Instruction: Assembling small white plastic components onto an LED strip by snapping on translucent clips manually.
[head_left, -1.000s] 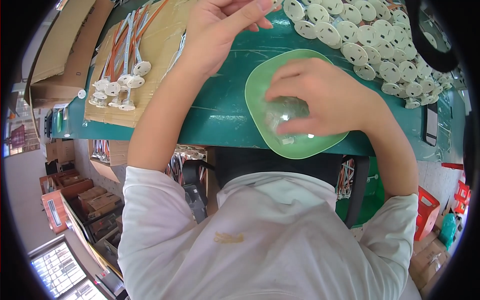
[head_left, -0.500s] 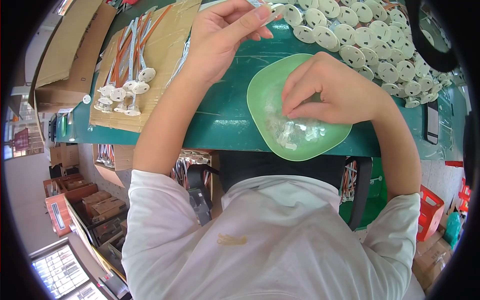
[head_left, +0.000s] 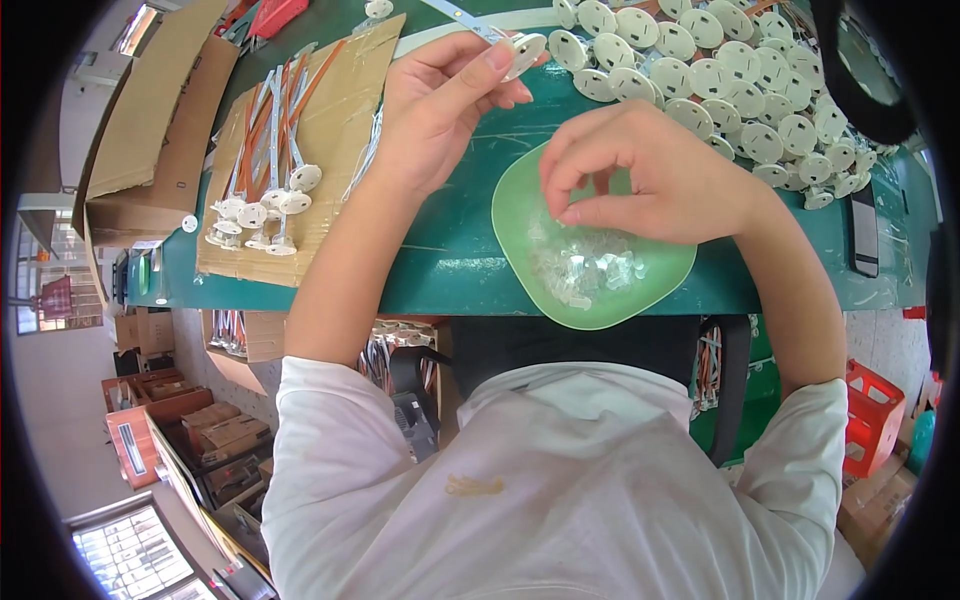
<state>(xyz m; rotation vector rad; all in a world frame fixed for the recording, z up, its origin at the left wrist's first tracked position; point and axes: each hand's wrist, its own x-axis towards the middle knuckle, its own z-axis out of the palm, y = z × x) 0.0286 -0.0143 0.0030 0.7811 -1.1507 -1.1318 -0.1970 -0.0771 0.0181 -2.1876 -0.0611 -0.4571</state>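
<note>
My left hand (head_left: 440,110) holds a white round disc part (head_left: 525,52) between thumb and forefinger, above the green table top. My right hand (head_left: 655,170) hovers over a light green bowl (head_left: 520,215) with its thumb and forefinger pinched together; whether a small clear piece sits between them is too small to tell. The bowl holds several small clear plastic pieces (head_left: 590,270) and overhangs the table's near edge.
A big heap of white round discs (head_left: 740,90) lies at the far right of the green table (head_left: 450,260). On the left, a cardboard sheet (head_left: 300,150) carries several finished strips with white discs (head_left: 265,210). A dark phone-like slab (head_left: 862,230) lies at the right edge. Cartons and a red crate (head_left: 870,420) stand on the floor.
My right hand has risen out of the bowl with its fingertips pinched. My left hand has stayed up, still holding the white disc.
</note>
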